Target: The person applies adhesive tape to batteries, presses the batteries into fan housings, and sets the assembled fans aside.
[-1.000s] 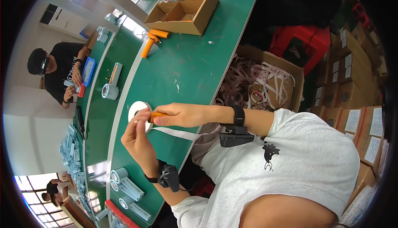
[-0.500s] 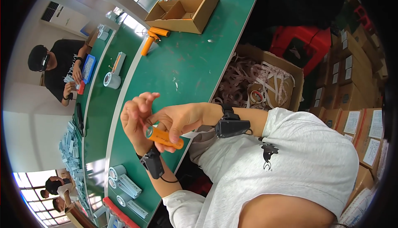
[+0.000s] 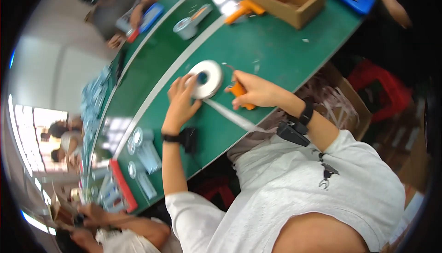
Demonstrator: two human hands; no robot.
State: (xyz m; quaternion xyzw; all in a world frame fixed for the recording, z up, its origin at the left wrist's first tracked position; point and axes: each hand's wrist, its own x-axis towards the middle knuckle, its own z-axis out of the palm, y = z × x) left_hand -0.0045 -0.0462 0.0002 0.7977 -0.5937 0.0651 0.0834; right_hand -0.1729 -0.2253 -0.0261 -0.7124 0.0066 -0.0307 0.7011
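My left hand (image 3: 181, 105) grips the left edge of a white tape roll (image 3: 212, 79), fingers over its side and thumb near its lower edge. The roll has a dark blue core. From it a pale tape strip (image 3: 232, 117) runs down across the table edge towards my lap. To the right of the roll, my right hand (image 3: 255, 90) is closed round an orange cylindrical battery cell (image 3: 238, 88), held just above the green table (image 3: 271, 50). A thin wire shows at the cell's upper end. Motion blurs the finer detail.
Loose orange cells (image 3: 244, 10) lie by a divided cardboard box (image 3: 294, 11), with a blue tray (image 3: 363, 2) beyond. Light-blue handheld fans (image 3: 146, 149) and a red-edged tray (image 3: 123, 186) are at left. A carton of tape scraps (image 3: 361, 115) stands below the edge. Co-workers sit across and at lower left.
My hands have moved apart. The left now holds the tape roll, which was not visible before; the right has the orange cell. The whole view has shifted and tilted.
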